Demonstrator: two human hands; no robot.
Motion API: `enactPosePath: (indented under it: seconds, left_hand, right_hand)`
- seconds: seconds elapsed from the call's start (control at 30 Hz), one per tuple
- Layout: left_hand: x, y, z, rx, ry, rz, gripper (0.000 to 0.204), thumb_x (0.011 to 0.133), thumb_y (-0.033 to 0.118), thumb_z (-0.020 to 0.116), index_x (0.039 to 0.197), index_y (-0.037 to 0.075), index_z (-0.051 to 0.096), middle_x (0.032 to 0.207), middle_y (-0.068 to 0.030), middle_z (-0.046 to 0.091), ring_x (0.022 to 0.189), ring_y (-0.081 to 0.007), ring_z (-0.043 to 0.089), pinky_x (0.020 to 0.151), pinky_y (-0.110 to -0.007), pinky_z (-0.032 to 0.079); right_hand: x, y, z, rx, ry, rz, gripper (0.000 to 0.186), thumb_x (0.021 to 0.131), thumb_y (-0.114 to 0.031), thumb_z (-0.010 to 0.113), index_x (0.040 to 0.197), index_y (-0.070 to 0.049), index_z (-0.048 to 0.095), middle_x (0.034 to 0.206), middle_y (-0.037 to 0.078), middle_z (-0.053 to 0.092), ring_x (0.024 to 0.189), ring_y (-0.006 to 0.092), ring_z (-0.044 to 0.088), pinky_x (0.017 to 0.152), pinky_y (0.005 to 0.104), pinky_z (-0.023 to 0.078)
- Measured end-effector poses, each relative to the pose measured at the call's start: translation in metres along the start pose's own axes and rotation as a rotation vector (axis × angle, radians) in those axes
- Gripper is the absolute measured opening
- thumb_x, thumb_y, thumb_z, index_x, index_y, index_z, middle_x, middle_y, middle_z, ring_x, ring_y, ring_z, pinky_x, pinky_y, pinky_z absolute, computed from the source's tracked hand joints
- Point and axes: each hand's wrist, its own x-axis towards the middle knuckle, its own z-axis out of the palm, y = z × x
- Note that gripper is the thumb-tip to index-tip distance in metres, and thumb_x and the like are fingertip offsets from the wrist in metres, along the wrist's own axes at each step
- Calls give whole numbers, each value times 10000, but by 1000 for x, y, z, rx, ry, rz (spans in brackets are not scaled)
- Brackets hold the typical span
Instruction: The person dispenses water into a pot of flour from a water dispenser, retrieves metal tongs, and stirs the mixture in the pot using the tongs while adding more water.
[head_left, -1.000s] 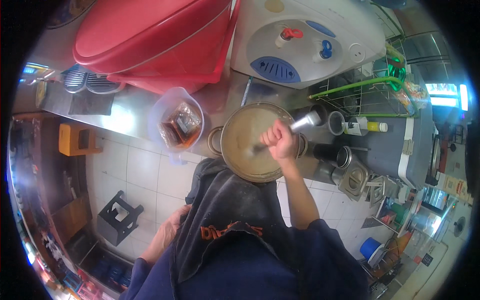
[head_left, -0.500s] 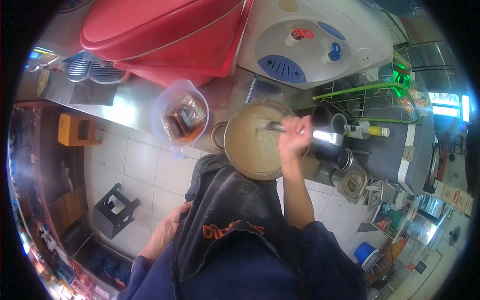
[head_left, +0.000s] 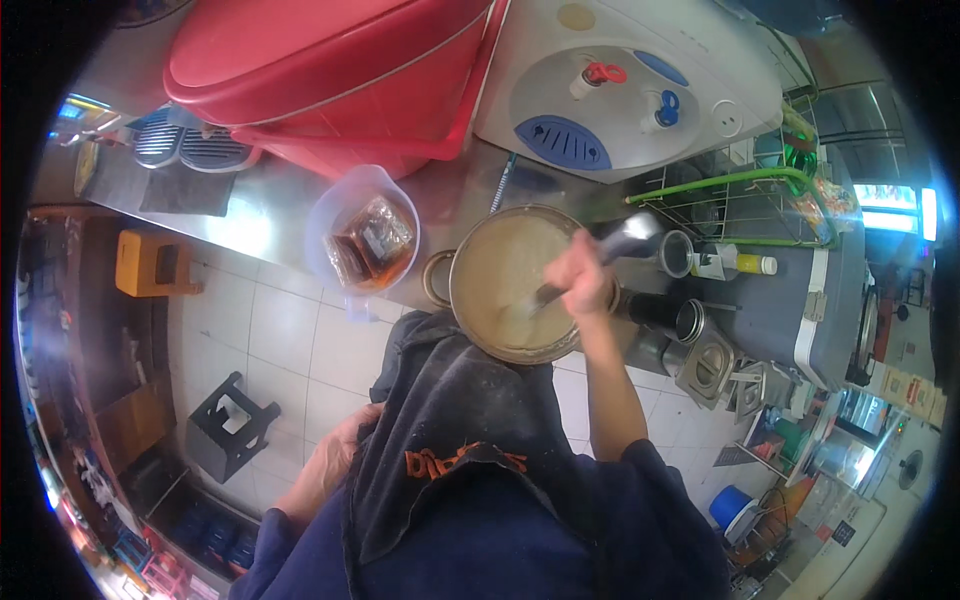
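Note:
My right hand (head_left: 578, 275) is closed around the thick, shiny handle of a metal stirring tool (head_left: 630, 235). The tool leans down to the left, and its lower end sinks into pale, creamy liquid (head_left: 500, 265) in a round metal pot (head_left: 528, 355). What shape that end has, the liquid hides. One loop handle (head_left: 436, 278) sticks out on the pot's left. Down at the left, beside my dark apron (head_left: 460, 400), is my left hand (head_left: 335, 455); its fingers are partly hidden by the cloth.
Left of the pot stands a clear plastic jug (head_left: 365, 175) with wrapped packets in brown liquid. A red tub (head_left: 330, 90) and a white water dispenser (head_left: 640, 30) stand behind. Dark cups (head_left: 675, 253) and a green wire rack (head_left: 720, 180) crowd the right. A black stool (head_left: 230, 425) is on the floor.
My right hand has moved slightly nearer to me, and the tool's lower end has swung toward the pot's near side while its handle end tips away. The left hand has stayed in place.

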Motion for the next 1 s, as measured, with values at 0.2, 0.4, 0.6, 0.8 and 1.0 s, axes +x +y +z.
enactPosePath:
  seconds: [0.2, 0.4, 0.6, 0.8, 1.0]
  left_hand:
    - [5, -2, 12, 29, 27, -5, 406, 1026, 259, 530, 1337, 6, 594, 1235, -140, 696, 1065, -219, 687, 936, -369, 561]
    - [6, 5, 12, 30, 140, -17, 404, 1025, 235, 539, 1348, -4, 577, 1279, -144, 669, 1113, -240, 667, 972, -392, 542]
    - [7, 17, -22, 12, 145, -32, 405, 1023, 210, 549, 1360, -15, 560, 1323, -148, 641, 1161, -260, 647, 1007, -415, 523]
    - [14, -9, 84, 292, 953, 64, 373, 948, 242, 700, 1228, -3, 664, 1187, -119, 711, 1033, -236, 695, 931, -411, 580]
    - [22, -18, 45, 152, 437, 86, 386, 929, 332, 744, 1155, 21, 704, 1134, -96, 742, 1019, -206, 700, 934, -384, 573]
  right_hand:
    - [-3, 24, 8, 347, 146, -336, 547, 1069, -417, 457, 599, -177, 317, 482, -39, 260, 433, 115, 230, 488, 320, 210]
    - [14, -25, -19, 321, 208, -419, 528, 1075, -417, 426, 616, -171, 335, 491, -28, 246, 437, 128, 205, 514, 319, 244]
    - [3, 22, 7, 223, -309, -144, 497, 1084, -377, 395, 639, -159, 348, 513, -19, 256, 474, 136, 256, 538, 319, 262]
    - [18, -11, 4, 483, 405, -372, 501, 1056, -358, 424, 583, -237, 310, 512, -51, 264, 476, 107, 236, 506, 321, 225]
    - [11, 0, -30, 98, 26, 25, 464, 1080, -317, 415, 646, -204, 292, 517, -52, 201, 484, 81, 162, 517, 306, 206]
